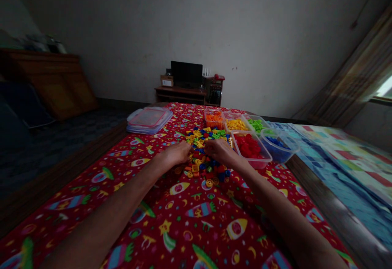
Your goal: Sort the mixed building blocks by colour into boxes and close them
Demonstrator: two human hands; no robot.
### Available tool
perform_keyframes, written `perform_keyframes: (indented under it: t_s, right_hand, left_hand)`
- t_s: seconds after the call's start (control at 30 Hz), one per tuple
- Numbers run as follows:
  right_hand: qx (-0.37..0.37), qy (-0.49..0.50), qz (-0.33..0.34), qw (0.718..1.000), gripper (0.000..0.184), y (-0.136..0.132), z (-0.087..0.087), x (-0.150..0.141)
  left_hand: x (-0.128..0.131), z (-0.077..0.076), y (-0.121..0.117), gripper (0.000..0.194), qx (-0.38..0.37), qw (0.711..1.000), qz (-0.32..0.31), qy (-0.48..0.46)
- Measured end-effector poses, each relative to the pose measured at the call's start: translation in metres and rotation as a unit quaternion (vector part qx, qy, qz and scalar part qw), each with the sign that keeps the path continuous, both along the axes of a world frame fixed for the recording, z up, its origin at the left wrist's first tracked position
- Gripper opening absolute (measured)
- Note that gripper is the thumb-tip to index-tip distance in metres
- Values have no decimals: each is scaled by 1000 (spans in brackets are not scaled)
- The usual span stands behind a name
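Observation:
A loose pile of small plastic building blocks (202, 165) in yellow, red, blue, green and orange lies on the red patterned cloth (171, 236). My left hand (183, 151) is at the pile's left side, its fingers curled in among the blocks. On the other side my right hand (218, 148) reaches in from the right with bent fingers. Both hands look closed, but their fingertips and anything in them are hidden. Close to my right hand stands a clear tub of red blocks (249, 146). Other clear tubs hold orange blocks (214, 118), yellow blocks (236, 125), green blocks (256, 125) and blue blocks (275, 141).
A stack of clear lids (150, 120) lies at the table's far left. To the right, a bed (333, 158) with a checked cover adjoins the table. Behind, a monitor (186, 73) stands on a low desk, and a wooden cabinet (52, 81) is at the left.

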State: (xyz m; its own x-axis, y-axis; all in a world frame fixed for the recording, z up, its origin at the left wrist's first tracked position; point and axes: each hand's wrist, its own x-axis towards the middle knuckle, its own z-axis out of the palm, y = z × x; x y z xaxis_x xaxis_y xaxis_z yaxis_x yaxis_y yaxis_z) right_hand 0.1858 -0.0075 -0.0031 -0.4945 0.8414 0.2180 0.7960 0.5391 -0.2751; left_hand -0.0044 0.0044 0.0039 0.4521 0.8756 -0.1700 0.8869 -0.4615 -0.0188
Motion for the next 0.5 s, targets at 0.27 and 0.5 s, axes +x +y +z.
perform_keyframes:
  t_s: [0.27,0.5]
  right_hand:
    - [7,76,67,995,43,10,-6,11]
    - [33,-4,75,997,20,9,-15,14]
  left_hand:
    - [0,-11,-3,29,34,999,-18,-28]
    - [-2,-9,1,22,48,997,-38,-46]
